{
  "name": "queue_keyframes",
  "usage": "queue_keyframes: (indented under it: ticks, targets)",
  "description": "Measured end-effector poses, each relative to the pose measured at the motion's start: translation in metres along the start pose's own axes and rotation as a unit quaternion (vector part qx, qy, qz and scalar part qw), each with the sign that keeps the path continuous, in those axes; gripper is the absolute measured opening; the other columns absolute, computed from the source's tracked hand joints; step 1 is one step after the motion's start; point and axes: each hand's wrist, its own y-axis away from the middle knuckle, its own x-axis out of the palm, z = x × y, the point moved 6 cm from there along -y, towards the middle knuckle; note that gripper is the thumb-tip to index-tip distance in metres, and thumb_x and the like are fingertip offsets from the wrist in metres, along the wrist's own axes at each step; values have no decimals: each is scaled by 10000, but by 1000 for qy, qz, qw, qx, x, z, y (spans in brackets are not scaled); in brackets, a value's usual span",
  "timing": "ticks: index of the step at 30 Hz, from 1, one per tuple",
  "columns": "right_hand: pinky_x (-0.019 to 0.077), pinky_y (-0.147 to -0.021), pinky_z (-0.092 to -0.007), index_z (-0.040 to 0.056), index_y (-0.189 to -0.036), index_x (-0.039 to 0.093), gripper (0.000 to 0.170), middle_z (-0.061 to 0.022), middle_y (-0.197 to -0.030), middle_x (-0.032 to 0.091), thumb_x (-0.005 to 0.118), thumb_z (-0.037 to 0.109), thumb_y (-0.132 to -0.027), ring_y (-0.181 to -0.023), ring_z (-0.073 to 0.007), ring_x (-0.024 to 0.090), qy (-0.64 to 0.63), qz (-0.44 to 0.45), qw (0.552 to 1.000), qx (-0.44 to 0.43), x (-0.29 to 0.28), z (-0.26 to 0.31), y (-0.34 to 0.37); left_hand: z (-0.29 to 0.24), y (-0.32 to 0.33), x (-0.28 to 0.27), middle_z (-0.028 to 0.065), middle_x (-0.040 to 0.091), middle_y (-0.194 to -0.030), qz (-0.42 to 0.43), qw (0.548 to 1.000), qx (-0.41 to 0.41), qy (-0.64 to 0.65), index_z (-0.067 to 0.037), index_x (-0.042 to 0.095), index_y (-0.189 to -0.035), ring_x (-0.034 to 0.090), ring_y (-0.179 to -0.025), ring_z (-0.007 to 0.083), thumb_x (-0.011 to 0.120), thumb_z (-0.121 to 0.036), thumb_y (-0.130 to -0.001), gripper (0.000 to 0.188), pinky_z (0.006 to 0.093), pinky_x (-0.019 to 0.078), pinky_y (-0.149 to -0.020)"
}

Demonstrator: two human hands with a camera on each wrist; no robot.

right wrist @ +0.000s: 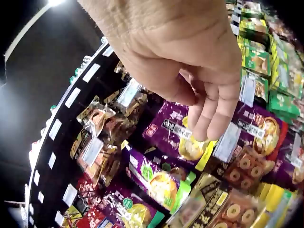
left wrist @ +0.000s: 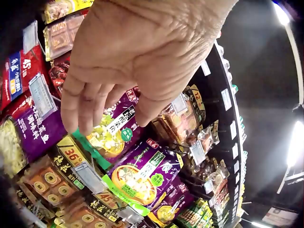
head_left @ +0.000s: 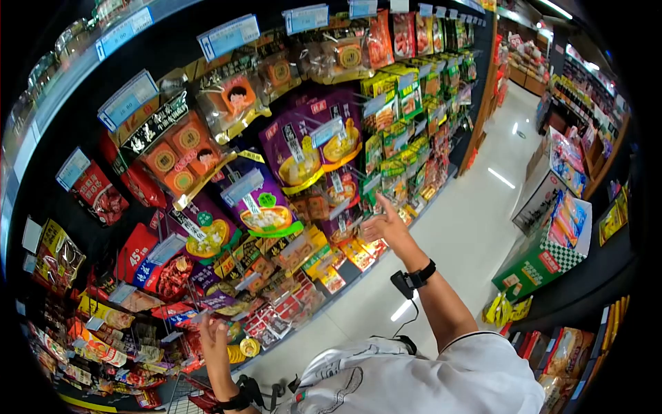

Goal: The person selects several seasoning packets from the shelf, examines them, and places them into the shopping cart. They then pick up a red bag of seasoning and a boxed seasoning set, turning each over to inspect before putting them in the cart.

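Note:
My left hand (head_left: 216,347) is held up, empty, before the lower left of a rack of hanging food packets. On the right, the right hand (head_left: 388,228) reaches out with spread fingers and holds nothing, near the rack's lower edge. Between them hangs a purple pouch with a green base (head_left: 265,215), printed with a bowl of soup. Larger purple pouches (head_left: 293,148) hang above it. The left wrist view has the left fingers (left wrist: 90,102) relaxed in front of the packets. In the right wrist view the right fingers (right wrist: 211,111) bend loosely, overlapping a purple-and-yellow pouch (right wrist: 166,126).
Blue-and-white price tags (head_left: 227,38) stick out from the rack on hooks. Orange square-block packets (head_left: 181,155) hang at upper left, green and yellow packets (head_left: 407,96) farther right. A pale tiled aisle (head_left: 476,214) runs behind the right arm, with a green carton (head_left: 541,255) across it.

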Motion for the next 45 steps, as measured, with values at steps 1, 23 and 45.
queue_keyframes:
  ticks: [1,23,45]
  targets:
    - [584,-684,-335,119,-1573,103,732,-145,-984,691,491,38,-958,-763,-202,688,10,-11,1000,-1,-11,4,-7,-2,1,2,173,579,-1239,3,1000,2,6,-1,320,-1499,584,-1096,226,602,-398,-955,730,341,484,-860]
    - [585,-601,-359,-38,-1491,220,622,-209,-929,689,513,118,-965,-748,-260,700,-8,2,995,100,-37,-18,-42,-11,9,18,254,509,-1358,28,999,-19,32,32,326,-1486,558,-1196,299,623,-477,-911,823,385,468,-951]
    - [582,-711,-338,-9,-1384,418,462,-191,-1083,664,517,163,-967,-846,-223,690,-6,155,986,65,55,34,-19,31,36,-19,155,603,-1205,19,1000,5,-21,35,520,-1332,622,-1065,223,602,-387,-956,571,332,506,-791]
